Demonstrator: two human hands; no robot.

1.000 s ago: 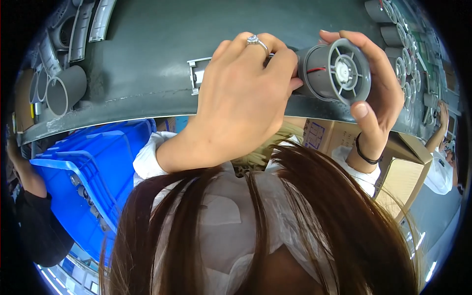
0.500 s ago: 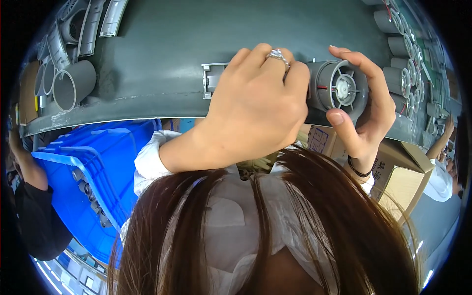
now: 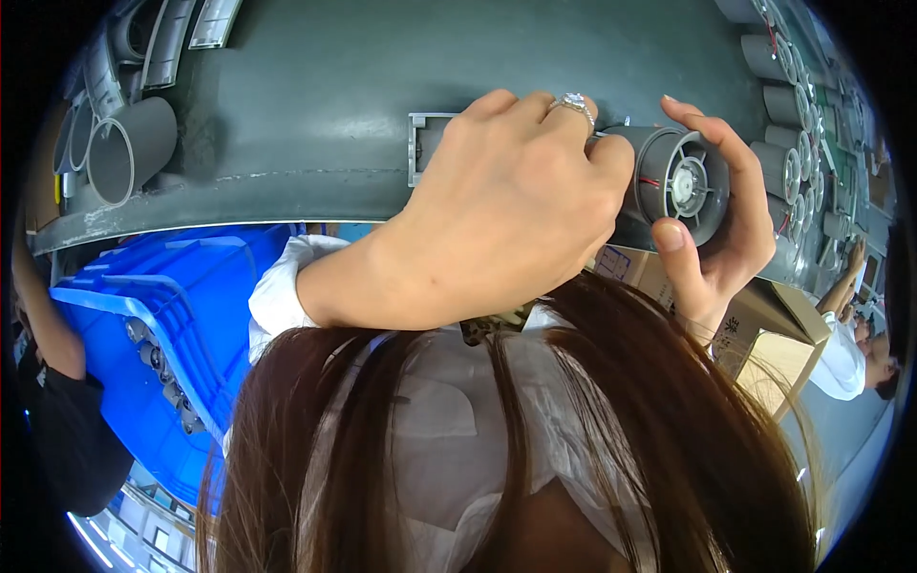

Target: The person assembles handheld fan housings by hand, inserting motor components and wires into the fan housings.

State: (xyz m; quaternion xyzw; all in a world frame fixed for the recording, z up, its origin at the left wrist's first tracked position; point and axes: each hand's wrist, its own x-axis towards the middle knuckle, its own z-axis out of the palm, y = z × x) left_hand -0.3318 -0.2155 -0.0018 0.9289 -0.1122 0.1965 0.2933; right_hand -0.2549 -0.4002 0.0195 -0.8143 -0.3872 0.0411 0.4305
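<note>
A grey cylindrical fan housing [image 3: 655,185] lies on its side at the table's near edge. In its round end sits a spoked ring with a white hub [image 3: 685,186], and a short red wire shows beside it. My right hand [image 3: 734,196] curves around this end, fingers on the far side and thumb at the near rim. My left hand [image 3: 521,196], with a ring on one finger, is closed over the part left of the cylinder; its fingertips and what they pinch are hidden. Left of that hand juts a grey rectangular open frame [image 3: 422,148], its link to the housing covered.
Grey tubes [image 3: 143,143] and curved grey shells [image 3: 170,48] lie at the far left. Several similar fan housings [image 3: 783,158] stand along the right side. Below the table edge are a blue crate [image 3: 181,286] and a cardboard box [image 3: 764,329]. Other people's arms [image 3: 48,320] show at both sides.
Both hands and the housing have shifted slightly right in the picture. My grip looks much the same. The view itself has moved a little.
</note>
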